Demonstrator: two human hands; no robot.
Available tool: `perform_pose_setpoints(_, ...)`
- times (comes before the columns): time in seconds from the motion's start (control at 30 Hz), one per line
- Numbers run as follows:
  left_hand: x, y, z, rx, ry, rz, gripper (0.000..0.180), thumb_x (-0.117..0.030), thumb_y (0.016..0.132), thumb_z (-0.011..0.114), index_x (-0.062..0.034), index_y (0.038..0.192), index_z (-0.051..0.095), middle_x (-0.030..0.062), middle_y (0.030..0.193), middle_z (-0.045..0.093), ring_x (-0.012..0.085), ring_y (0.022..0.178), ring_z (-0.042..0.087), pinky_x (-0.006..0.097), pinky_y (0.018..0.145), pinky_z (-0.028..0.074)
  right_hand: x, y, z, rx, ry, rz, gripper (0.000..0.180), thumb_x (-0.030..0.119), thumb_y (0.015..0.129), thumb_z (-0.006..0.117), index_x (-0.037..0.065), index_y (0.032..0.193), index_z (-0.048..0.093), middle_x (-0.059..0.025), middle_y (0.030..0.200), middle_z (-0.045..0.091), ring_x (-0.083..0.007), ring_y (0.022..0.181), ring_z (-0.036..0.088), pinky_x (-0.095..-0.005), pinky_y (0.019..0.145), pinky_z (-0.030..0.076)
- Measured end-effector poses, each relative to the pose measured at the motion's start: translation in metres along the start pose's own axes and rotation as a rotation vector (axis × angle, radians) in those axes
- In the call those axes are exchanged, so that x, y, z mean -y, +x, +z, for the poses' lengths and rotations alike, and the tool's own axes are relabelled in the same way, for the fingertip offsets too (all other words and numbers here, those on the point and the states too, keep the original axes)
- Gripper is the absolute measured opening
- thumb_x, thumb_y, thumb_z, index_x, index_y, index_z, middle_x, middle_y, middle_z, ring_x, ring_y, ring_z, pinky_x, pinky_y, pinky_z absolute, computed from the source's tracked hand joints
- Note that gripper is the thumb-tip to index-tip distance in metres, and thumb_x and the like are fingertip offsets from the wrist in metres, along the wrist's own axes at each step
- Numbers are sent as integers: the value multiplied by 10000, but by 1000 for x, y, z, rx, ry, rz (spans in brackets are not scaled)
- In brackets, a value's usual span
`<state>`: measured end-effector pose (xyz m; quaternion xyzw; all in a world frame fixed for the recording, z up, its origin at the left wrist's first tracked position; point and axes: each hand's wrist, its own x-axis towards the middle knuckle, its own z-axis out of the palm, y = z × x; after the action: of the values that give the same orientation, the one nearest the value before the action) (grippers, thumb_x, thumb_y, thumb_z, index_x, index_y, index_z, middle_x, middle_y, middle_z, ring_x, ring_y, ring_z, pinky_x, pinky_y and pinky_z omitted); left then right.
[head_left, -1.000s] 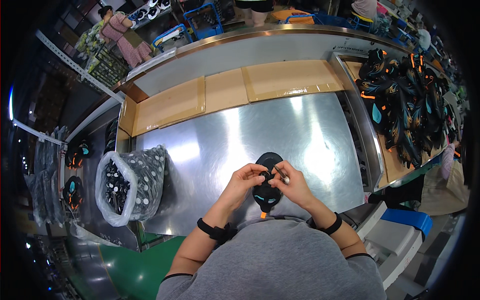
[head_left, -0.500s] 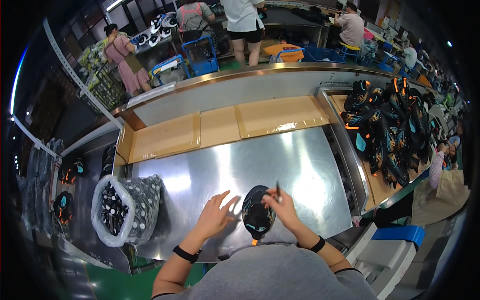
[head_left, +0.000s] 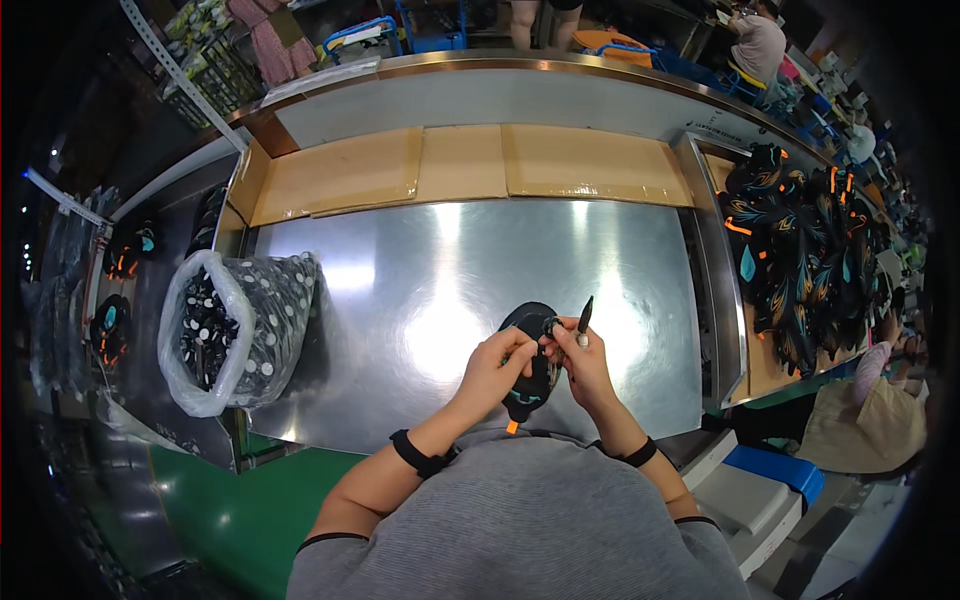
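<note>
A black shoe upper (head_left: pixel 528 318) with teal marks and an orange tab lies on the metal table before me, toe pointing away. My left hand (head_left: pixel 497 370) is over its left side, fingertips curled and pressed together; whatever they grip is hidden. Between the fingers of my right hand (head_left: pixel 588 372), on the shoe's right side, a slim black pen-like tool (head_left: pixel 587 312) sticks up. A small dark piece (head_left: pixel 550 326) shows at that hand's fingertips, its kind too small to tell. My two hands are close together above the shoe.
A clear plastic bag (head_left: pixel 205 262) of small black pieces with white discs stands at left. Cardboard (head_left: pixel 460 165) lines the table's back. Many black-and-orange shoe uppers (head_left: pixel 795 260) fill a right-hand bin. A co-worker's apron (head_left: pixel 870 425) shows at far right, beside a blue-topped white machine (head_left: pixel 765 480).
My left hand has moved right to the shoe, its spread fingers now curled together. My right hand still grips the pen-like tool. The view has tilted down toward the table.
</note>
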<state>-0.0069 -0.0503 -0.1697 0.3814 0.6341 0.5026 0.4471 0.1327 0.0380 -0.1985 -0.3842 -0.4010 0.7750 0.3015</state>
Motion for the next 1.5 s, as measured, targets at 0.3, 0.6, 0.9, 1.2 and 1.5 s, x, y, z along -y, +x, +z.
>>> perform_pose_setpoints(0.3,5,5,7,8,-42,-1,186,-123,823,607,-24,672,562,21,511,542,88,470,518,252,481,376,4,-7,-14,10,121,49,186,155,911,588,36,1049,554,-80,853,642,-118,714,569,-257,644,445)
perform_pose_setpoints(0.6,12,14,10,-16,48,6,162,-126,750,637,-29,644,560,56,538,536,166,528,533,308,519,403,11,-5,-12,67,124,133,158,156,905,592,46,1012,557,-72,833,641,-118,680,564,-261,624,446)
perform_pose_setpoints(0.9,7,14,8,31,57,48,159,-130,747,626,-38,641,553,30,519,510,148,520,478,304,515,381,12,-1,-20,35,136,103,180,147,907,577,4,1014,571,-61,781,610,-122,656,540,-280,620,432)
perform_pose_setpoints(1.2,10,16,8,66,91,-35,172,-173,735,633,-44,650,556,42,538,523,166,526,497,311,520,392,16,-3,-23,85,105,113,154,152,898,602,33,991,571,-76,815,647,-112,671,561,-256,633,438)
perform_pose_setpoints(1.5,8,17,10,-29,403,301,148,-159,749,639,-72,643,584,51,550,530,226,565,538,331,613,416,22,-2,-25,130,-85,94,203,173,885,620,11,1005,596,-58,803,654,-76,662,545,-214,606,418)
